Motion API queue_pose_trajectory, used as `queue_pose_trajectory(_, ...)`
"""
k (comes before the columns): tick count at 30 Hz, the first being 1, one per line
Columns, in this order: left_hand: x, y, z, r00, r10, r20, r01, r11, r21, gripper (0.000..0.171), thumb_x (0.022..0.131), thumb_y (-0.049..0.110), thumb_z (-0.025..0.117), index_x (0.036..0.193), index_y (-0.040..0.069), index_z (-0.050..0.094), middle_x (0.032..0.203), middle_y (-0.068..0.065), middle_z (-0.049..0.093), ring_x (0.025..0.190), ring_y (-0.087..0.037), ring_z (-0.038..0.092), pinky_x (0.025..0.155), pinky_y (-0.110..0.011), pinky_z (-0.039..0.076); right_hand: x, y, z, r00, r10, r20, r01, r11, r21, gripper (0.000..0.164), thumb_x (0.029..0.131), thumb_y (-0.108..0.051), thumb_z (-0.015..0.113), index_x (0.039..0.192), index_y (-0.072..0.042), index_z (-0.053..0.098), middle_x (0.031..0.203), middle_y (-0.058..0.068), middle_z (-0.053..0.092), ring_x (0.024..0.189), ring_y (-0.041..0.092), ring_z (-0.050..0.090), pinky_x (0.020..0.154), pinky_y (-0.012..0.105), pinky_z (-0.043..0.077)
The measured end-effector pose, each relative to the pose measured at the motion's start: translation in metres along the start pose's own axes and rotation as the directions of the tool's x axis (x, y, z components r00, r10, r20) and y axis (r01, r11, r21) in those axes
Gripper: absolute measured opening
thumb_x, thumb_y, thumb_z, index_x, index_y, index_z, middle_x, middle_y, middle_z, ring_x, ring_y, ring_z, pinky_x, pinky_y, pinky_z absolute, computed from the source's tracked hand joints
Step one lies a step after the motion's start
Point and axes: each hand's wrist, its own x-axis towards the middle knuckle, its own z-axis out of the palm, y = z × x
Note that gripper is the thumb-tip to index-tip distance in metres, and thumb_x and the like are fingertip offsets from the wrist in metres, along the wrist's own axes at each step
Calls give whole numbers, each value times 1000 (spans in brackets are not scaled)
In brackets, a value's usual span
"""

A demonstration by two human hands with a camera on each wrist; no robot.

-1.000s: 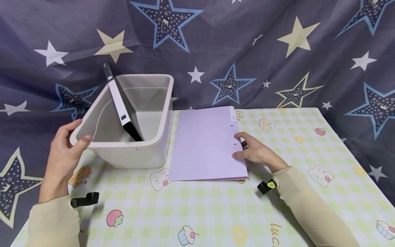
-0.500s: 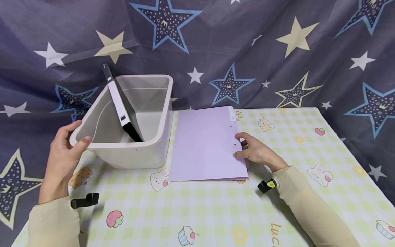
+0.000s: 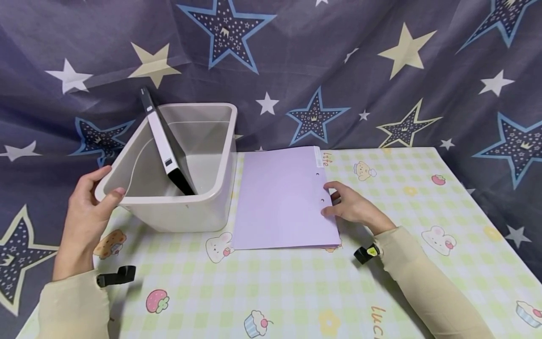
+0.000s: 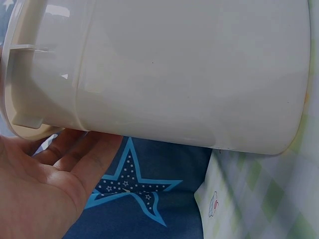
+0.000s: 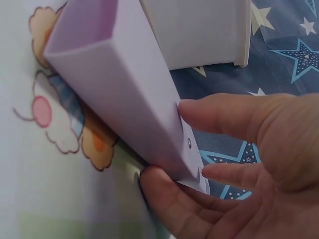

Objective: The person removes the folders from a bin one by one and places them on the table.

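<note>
At the left, my left hand [image 3: 86,212] grips the near-left corner of a white plastic bin [image 3: 178,214], thumb over the rim and fingers round the outside. In the left wrist view, several fingers of that hand [image 4: 47,186] lie against the bin's outer wall [image 4: 184,74]. A black binder with a white spine [image 3: 160,136] leans in the bin, one end above the rim. Right of the bin, a light purple binder [image 3: 281,197] lies flat. My right hand [image 3: 353,205] holds its right, spine side; the right wrist view shows the thumb on the cover and a fingertip at the spine's [image 5: 134,99] lower edge.
A green-checked tablecloth with cartoon prints [image 3: 199,292] covers the table. Behind the table hangs a dark curtain with stars [image 3: 271,61], close to the bin's far side. The table's right edge slants away beyond my right arm. Each wrist wears a black strap [image 3: 116,276].
</note>
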Motion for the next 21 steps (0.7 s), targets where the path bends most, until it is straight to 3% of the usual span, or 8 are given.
queue_pose_trajectory(8, -1, 0, 0, 1000, 2, 4, -2, 1000, -22, 56, 86, -7, 61, 139, 4, 45, 114, 1, 49, 93, -7, 51, 72, -6, 45, 2, 2, -1, 998, 7, -55, -3, 997, 74, 63, 85, -19, 70, 138, -1, 42, 113, 24, 56, 85, 28, 62, 74, 36, 52)
queue_pose_trajectory(12, 0, 0, 0, 1000, 7, 3, -7, 999, -40, 56, 85, -8, 60, 138, 3, 45, 114, 0, 49, 92, -7, 52, 72, -7, 45, 3, 2, -2, 990, 0, -144, 15, 995, 102, 52, 89, -23, 66, 132, -1, 48, 112, 22, 58, 85, 27, 64, 72, 35, 54)
queue_pose_trajectory(17, 0, 0, 0, 1000, 5, 0, -5, 1000, -26, 56, 85, -7, 60, 138, 3, 45, 115, 1, 48, 92, -8, 51, 72, -7, 45, 4, 1, -2, 963, -70, -259, 84, 996, 42, 42, 91, -27, 64, 123, -2, 58, 107, 14, 64, 89, 26, 62, 74, 34, 51)
queue_pose_trajectory(21, 0, 1, 0, 1000, 4, 4, -5, 990, 140, 57, 87, -3, 59, 141, 4, 42, 115, 5, 47, 93, -6, 50, 72, -6, 44, 4, -1, -2, 944, -114, -311, 134, 990, 46, 36, 92, -25, 62, 118, -1, 61, 104, 11, 66, 85, 24, 61, 72, 35, 50)
